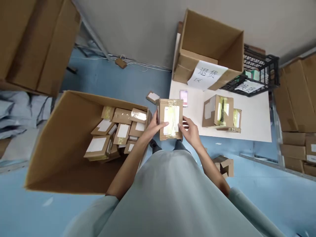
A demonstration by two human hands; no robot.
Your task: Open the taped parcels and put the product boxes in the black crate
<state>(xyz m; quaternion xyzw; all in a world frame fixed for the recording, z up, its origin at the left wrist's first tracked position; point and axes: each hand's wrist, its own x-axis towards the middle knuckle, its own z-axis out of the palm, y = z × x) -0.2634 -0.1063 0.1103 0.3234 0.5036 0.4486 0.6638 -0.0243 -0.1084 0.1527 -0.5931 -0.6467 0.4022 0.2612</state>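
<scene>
I hold a small taped brown parcel (pixel 170 119) with a white label in front of my body. My left hand (pixel 153 125) grips its left edge, thumb across the label. My right hand (pixel 190 130) holds its right edge with curled fingers. Below and to the left stands a large open cardboard box (pixel 61 144) holding several similar small parcels (pixel 118 131). To the right is a white table (pixel 247 125).
The table carries a taped parcel (pixel 221 112), a phone (pixel 184 97), a tall open box with a paper sign (pixel 209 49) and a black crate (pixel 259 72). Stacked cartons (pixel 296 108) stand at right. A small box (pixel 225 164) and a parcel (pixel 152 96) lie on the blue floor.
</scene>
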